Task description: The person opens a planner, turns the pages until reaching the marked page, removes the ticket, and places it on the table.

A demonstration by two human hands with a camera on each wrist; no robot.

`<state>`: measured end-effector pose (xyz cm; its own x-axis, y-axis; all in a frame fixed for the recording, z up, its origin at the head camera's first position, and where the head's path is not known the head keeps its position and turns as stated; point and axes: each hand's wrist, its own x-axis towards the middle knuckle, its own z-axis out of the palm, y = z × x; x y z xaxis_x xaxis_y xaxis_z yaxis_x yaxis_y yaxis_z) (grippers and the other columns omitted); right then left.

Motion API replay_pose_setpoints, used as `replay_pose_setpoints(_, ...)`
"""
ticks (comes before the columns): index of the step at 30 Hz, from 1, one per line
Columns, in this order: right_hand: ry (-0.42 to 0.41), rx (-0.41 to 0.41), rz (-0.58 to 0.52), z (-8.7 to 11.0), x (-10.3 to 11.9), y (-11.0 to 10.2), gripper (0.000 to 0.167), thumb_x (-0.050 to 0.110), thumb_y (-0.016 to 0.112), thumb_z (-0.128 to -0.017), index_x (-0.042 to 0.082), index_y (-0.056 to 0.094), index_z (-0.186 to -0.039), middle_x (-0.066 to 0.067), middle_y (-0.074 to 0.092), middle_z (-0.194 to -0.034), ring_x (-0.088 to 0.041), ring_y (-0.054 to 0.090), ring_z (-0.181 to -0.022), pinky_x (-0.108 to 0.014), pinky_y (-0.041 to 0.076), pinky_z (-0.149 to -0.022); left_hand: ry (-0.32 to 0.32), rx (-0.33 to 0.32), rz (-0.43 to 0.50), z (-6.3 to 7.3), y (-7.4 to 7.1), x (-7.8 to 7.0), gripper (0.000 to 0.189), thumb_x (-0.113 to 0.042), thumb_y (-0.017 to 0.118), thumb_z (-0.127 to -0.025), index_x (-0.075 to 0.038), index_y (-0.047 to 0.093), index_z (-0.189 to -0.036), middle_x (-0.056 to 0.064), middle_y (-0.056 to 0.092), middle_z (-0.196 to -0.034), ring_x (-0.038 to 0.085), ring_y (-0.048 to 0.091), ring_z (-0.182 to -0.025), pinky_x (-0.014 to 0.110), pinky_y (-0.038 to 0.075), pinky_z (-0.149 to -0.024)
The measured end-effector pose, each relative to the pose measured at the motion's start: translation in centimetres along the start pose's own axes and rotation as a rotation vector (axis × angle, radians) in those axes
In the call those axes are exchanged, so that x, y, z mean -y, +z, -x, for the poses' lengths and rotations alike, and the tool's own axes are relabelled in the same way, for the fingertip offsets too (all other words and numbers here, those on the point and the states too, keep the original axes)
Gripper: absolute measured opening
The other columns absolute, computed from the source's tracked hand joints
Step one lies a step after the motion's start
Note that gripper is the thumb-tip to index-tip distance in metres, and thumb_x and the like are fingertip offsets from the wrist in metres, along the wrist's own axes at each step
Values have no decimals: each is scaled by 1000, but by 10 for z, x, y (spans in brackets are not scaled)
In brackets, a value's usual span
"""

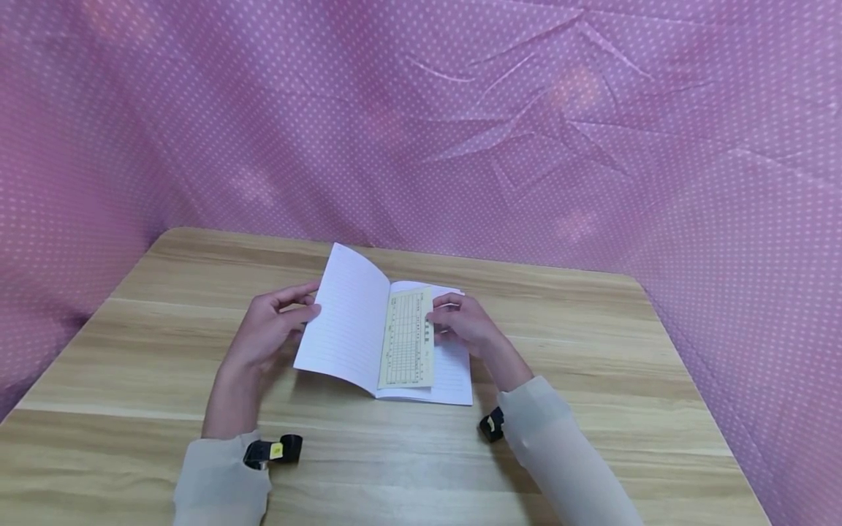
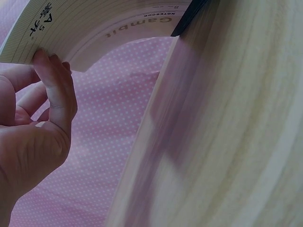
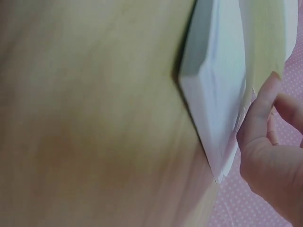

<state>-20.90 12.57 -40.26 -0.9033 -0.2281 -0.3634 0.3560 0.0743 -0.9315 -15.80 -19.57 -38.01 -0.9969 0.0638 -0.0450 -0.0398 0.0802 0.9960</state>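
A lined notebook (image 1: 345,314) lies open on the wooden table, its left side lifted and curving upward. My left hand (image 1: 268,329) pinches the outer edge of that raised side between thumb and fingers. In the left wrist view, the back of the raised side (image 2: 123,45) carries the printed words "Gambit" and "NOTEBOOK". A pale yellow slip (image 1: 406,340) with a printed grid lies along the fold over the right page. My right hand (image 1: 468,323) pinches the slip's right edge, also visible in the right wrist view as a yellow strip (image 3: 267,42) at the thumb tip.
The wooden table (image 1: 579,380) has rounded far corners. A pink dotted cloth (image 1: 421,131) hangs behind it and along both sides. Black wrist cameras are strapped at the left sleeve (image 1: 224,475) and the right sleeve (image 1: 559,438).
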Motion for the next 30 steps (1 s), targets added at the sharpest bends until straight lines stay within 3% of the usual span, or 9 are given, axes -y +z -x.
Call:
replay_pose_setpoints(8, -45, 19, -33, 9, 6, -13, 30, 0, 63, -97, -3, 53, -126, -11, 65, -101, -20, 67, -79, -27, 58, -69, -16, -5, -4, 5, 2, 0, 47, -11, 68, -98, -2, 56, -143, 12, 56, -113, 14, 65, -86, 29, 61, -71)
replay_pose_setpoints(19, -90, 21, -51, 26, 12, -45, 34, 4, 58, -101, -4, 50, -134, -13, 61, -114, -25, 65, -97, -35, 59, -84, -21, -3, 5, 8, 4, 1, 47, -11, 68, -98, -2, 56, -143, 12, 55, -114, 14, 64, -86, 28, 60, -69)
replay_pose_setpoints(30, -86, -23, -93, 41, 12, -92, 32, 4, 55, -102, -2, 46, -133, -6, 66, -106, -18, 66, -92, -26, 56, -76, -32, -3, 27, 8, 4, 1, 48, -10, 68, -98, -2, 56, -144, 12, 54, -114, 14, 65, -85, 27, 60, -69)
